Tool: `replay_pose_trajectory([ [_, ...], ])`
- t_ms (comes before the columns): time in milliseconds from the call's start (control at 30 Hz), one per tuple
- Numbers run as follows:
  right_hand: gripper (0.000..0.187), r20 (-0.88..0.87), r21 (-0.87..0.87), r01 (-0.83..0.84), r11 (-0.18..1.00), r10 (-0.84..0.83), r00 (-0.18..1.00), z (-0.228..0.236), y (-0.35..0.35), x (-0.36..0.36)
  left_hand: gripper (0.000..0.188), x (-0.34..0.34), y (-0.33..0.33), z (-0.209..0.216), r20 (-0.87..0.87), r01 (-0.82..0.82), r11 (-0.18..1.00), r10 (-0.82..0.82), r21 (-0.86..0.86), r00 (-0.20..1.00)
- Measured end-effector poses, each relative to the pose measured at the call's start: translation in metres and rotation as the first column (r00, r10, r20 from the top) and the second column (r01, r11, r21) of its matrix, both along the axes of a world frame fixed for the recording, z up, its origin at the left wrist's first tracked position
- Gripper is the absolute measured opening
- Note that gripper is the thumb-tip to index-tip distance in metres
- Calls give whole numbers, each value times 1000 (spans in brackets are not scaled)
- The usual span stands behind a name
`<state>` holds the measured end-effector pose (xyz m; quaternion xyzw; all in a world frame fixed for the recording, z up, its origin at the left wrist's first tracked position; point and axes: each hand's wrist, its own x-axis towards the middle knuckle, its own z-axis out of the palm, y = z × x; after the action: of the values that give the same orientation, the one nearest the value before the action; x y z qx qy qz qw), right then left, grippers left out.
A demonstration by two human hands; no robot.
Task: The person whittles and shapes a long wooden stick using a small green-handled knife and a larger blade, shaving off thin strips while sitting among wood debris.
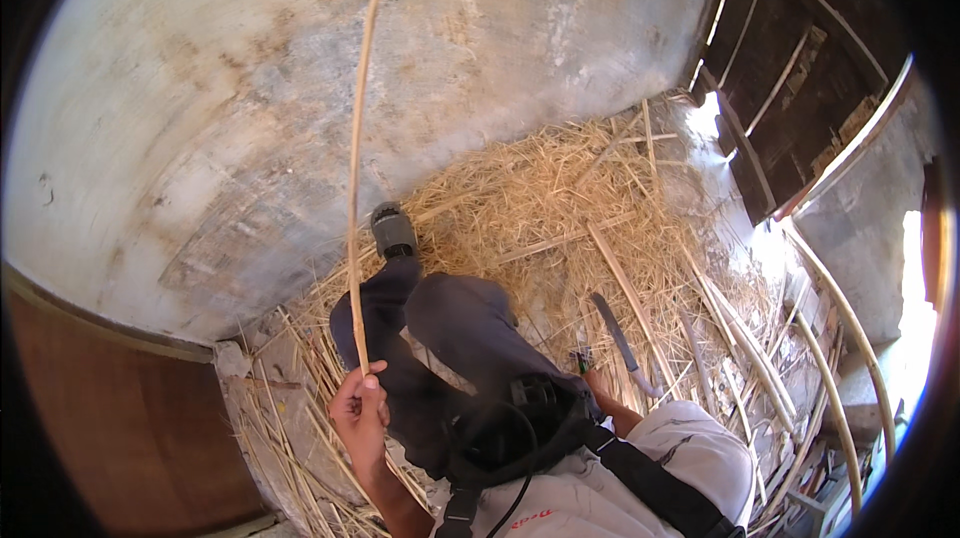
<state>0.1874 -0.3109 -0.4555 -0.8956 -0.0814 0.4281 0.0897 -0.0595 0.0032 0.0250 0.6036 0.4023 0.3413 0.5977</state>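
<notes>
A long, thin, pale wooden stick (356, 168) stands upright from my left hand (362, 406), whose thumb and fingers are pinched shut around its lower end. The upper tip leans slightly right, in front of the stained wall. My right hand (598, 388) is low beside my right thigh and mostly hidden by my body and the gear on my chest, so its fingers do not show clearly. A small green and dark item (582, 362) is right by it. Just to its right, on the floor, lies a long knife (615, 333) with a dark blade and a pale handle.
Straw and shavings (560, 188) cover the floor ahead, with split strips (625, 283) across them. Long curved poles (845, 298) lean at the right. A brown panel (120, 418) stands at the left, a dark wooden door (790, 58) at the upper right.
</notes>
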Motion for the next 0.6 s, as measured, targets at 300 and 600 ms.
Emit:
replay_pose_trajectory([
  [300,23,49,-30,-54,998,55,997,4,3,3,29,2,-15,8,41,111,994,-111,-1,993],
  [600,22,84,-30,-107,994,109,990,9,2,11,27,-7,-23,13,62,199,979,-197,-34,978],
])
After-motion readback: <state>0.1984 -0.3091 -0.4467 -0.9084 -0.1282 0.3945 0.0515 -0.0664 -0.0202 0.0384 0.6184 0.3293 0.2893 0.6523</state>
